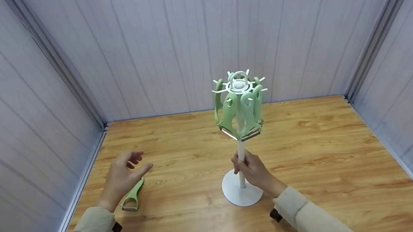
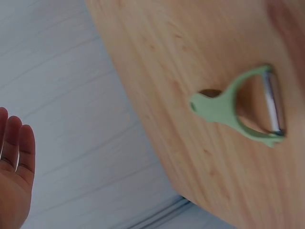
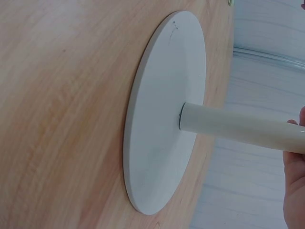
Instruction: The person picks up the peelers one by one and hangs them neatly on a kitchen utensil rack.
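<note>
A white stand with a round base [image 1: 243, 196] and an upright pole is topped by a ring of hooks [image 1: 239, 85]. Several green peelers [image 1: 229, 115] hang from those hooks, blades downward. My right hand [image 1: 255, 169] grips the pole [image 3: 228, 126] a little above the base. Over the table at the left, my left hand [image 1: 122, 176] is held with fingers loosely bent and thumb apart, holding nothing. Below and beside it, one green peeler [image 2: 220, 109] lies on the table, its metal blade [image 2: 271, 101] showing; the left hand appears apart from it.
The wooden table [image 1: 188, 220] is enclosed by pale panelled walls [image 1: 151, 51] at the back and both sides. Metal strips run along the wall corners and the table's side edges. A dark wrist camera [image 1: 116, 230] sits under the left sleeve.
</note>
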Motion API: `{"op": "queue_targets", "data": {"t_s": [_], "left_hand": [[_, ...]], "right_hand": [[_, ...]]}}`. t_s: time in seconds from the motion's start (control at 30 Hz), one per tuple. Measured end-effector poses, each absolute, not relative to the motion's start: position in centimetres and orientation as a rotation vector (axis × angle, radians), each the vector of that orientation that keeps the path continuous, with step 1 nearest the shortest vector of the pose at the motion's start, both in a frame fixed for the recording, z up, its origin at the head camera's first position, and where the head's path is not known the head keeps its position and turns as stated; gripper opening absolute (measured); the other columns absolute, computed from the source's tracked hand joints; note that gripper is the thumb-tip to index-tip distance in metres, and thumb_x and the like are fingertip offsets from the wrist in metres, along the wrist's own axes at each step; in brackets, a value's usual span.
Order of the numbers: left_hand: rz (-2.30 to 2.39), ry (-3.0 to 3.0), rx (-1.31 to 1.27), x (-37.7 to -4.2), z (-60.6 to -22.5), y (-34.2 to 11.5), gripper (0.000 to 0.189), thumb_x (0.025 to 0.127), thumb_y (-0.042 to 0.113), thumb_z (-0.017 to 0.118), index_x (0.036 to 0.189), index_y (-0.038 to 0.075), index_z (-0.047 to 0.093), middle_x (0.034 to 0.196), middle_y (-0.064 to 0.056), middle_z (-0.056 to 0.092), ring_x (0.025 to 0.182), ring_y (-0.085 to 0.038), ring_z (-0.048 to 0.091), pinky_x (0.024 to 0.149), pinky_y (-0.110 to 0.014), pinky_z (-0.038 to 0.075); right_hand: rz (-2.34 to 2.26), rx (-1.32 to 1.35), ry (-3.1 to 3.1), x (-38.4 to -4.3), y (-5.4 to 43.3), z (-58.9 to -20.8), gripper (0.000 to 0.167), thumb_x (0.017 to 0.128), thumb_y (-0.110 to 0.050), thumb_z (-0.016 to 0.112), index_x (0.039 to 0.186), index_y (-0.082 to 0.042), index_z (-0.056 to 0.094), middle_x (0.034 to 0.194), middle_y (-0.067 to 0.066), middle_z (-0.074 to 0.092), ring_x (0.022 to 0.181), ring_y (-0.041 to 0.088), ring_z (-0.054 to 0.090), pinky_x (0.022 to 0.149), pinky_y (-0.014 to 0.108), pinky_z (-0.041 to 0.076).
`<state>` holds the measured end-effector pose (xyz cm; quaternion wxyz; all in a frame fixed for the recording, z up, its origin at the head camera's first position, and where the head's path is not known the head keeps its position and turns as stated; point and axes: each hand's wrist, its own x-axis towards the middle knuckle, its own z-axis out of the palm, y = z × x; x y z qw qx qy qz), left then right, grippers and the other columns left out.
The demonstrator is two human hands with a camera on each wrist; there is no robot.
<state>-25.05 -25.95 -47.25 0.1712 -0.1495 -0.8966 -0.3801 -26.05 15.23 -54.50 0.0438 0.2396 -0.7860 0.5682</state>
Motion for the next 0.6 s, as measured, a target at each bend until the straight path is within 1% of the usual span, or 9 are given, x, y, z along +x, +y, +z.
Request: {"op": "queue_targets", "data": {"t_s": [0.2, 0.43, 0.5, 0.6], "left_hand": [[-1.035, -2.632, -0.39, -24.0, -49.1, -26.9, 0.042, 0.094, 0.019, 0.088, 0.128, 0.001, 0.072, 0.107, -0.01, 0.073, 0.097, -0.024, 0.067, 0.085, -0.047, 0.06], [-0.966, -2.73, -0.365, -23.4, -51.4, -28.3, 0.039, 0.094, 0.019, 0.088, 0.126, 0.002, 0.072, 0.105, -0.007, 0.07, 0.094, -0.022, 0.064, 0.083, -0.041, 0.057], [-0.965, -2.761, -0.355, -23.4, -52.0, -28.7, 0.038, 0.095, 0.019, 0.088, 0.126, 0.003, 0.072, 0.106, -0.008, 0.07, 0.096, -0.024, 0.065, 0.084, -0.042, 0.057], [-0.982, -2.796, -0.333, -23.4, -52.6, -29.5, 0.038, 0.096, 0.02, 0.086, 0.126, 0.002, 0.071, 0.109, -0.012, 0.07, 0.1, -0.031, 0.066, 0.084, -0.043, 0.056]], "right_hand": [[1.741, 0.722, -2.402, -26.0, 15.2, -54.3, 0.019, 0.116, -0.01, 0.05, 0.101, -0.001, 0.055, 0.081, 0.017, 0.062, 0.076, 0.014, 0.066, 0.078, 0.032, 0.058], [1.718, 0.728, -2.409, -26.0, 15.2, -54.3, 0.018, 0.116, -0.01, 0.049, 0.102, 0.0, 0.056, 0.081, 0.018, 0.062, 0.077, 0.015, 0.066, 0.077, 0.033, 0.058], [1.717, 0.735, -2.405, -26.0, 15.2, -54.3, 0.017, 0.116, -0.009, 0.049, 0.103, 0.0, 0.055, 0.082, 0.018, 0.062, 0.077, 0.015, 0.066, 0.077, 0.033, 0.059], [1.718, 0.748, -2.394, -26.0, 15.3, -54.4, 0.016, 0.115, -0.008, 0.049, 0.104, 0.0, 0.055, 0.081, 0.016, 0.062, 0.077, 0.014, 0.065, 0.077, 0.034, 0.06]]}}
